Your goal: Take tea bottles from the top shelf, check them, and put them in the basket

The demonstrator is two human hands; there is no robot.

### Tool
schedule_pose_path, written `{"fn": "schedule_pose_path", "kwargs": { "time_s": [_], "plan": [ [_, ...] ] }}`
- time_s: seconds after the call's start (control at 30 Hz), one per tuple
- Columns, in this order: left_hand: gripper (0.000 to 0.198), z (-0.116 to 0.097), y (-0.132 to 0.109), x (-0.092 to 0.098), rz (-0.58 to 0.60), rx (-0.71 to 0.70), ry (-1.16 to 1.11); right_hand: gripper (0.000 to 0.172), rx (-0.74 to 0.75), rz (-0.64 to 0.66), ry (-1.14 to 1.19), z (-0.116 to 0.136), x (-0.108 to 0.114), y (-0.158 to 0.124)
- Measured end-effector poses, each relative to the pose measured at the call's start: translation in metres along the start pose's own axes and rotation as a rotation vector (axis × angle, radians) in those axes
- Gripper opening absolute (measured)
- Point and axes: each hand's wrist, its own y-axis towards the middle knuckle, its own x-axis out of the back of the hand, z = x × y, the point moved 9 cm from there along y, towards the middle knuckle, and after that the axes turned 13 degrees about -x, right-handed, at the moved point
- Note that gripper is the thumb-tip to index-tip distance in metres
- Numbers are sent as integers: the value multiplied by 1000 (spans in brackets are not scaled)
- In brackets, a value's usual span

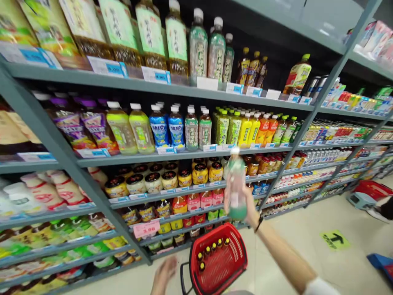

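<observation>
My right hand (249,205) is raised in front of the drink shelves and is wrapped round a green and white bottle (236,184) with a white cap, held upright. The bottle is blurred by motion. Below it a red shopping basket (235,262) stands on the floor with a row of small dark bottles (211,248) with yellow caps lying inside. My left hand (164,274) hangs low beside the basket's black handle (183,278); it is smeared and its fingers do not show clearly.
Grey shelving (184,155) full of bottled drinks and jars fills the left and centre. More stocked shelves run off to the right. A pale tiled floor carries a green arrow sticker (334,239). A red and grey object (367,192) sits on the floor at far right.
</observation>
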Motion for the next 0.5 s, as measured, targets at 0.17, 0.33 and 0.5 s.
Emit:
{"fn": "schedule_pose_path", "kwargs": {
  "time_s": [0.17, 0.33, 0.5],
  "plan": [
    [75, -73, -19, -68, 204, -225, -824, 60, -301, 118, 210, -167, -6, -64],
    [79, -138, -45, -101, 284, -227, -1081, 55, -352, 234, 207, -173, -17, -88],
    [74, -147, -57, -66, -50, -362, -1057, 70, -222, -55, 84, -177, 6, -97]
  ]
}}
